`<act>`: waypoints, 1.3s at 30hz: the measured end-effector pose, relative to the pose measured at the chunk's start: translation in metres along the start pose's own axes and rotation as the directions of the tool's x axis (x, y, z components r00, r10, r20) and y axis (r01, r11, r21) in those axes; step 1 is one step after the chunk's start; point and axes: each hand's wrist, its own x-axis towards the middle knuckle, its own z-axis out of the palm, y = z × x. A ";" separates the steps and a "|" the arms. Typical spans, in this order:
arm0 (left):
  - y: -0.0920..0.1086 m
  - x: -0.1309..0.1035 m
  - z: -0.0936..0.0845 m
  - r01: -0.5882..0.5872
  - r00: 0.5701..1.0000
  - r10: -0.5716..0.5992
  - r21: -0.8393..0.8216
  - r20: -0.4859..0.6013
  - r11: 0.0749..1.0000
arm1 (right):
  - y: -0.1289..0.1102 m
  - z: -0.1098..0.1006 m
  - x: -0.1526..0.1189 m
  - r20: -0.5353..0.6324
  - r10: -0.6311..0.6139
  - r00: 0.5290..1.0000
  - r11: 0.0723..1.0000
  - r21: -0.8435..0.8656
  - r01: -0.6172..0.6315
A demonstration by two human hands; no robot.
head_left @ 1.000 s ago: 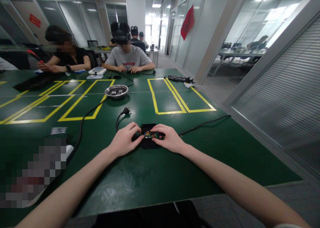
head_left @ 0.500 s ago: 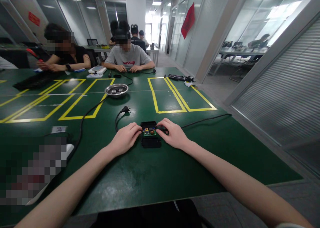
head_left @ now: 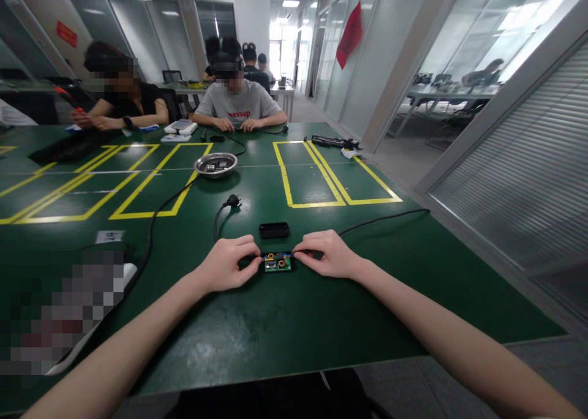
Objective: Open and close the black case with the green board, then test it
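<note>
A small green circuit board [head_left: 278, 262] with copper coils lies between my hands, near the middle of the green table. My left hand [head_left: 232, 263] pinches at its left end, where a black cable comes in. On the other side my right hand [head_left: 325, 255] closes finger and thumb on the dark cable at the board's right end. Just beyond the board sits a black plastic case half [head_left: 274, 230], open side up. The second black case half is not distinct; the board covers that spot.
A power plug [head_left: 233, 201] stands behind my left hand. Farther back are a metal bowl [head_left: 215, 165] with small parts and a black folded stand [head_left: 335, 142]. A pixelated white-edged object [head_left: 68, 321] lies at left. People sit across the table.
Both hands and the board have moved toward me, away from the far case half. The near case half, seen before in front of the board, no longer shows.
</note>
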 end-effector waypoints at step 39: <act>-0.009 0.002 0.007 0.117 0.991 -0.110 -0.101 0.072 0.988 | 0.006 0.005 0.002 0.044 0.108 0.993 0.992 0.055 -0.110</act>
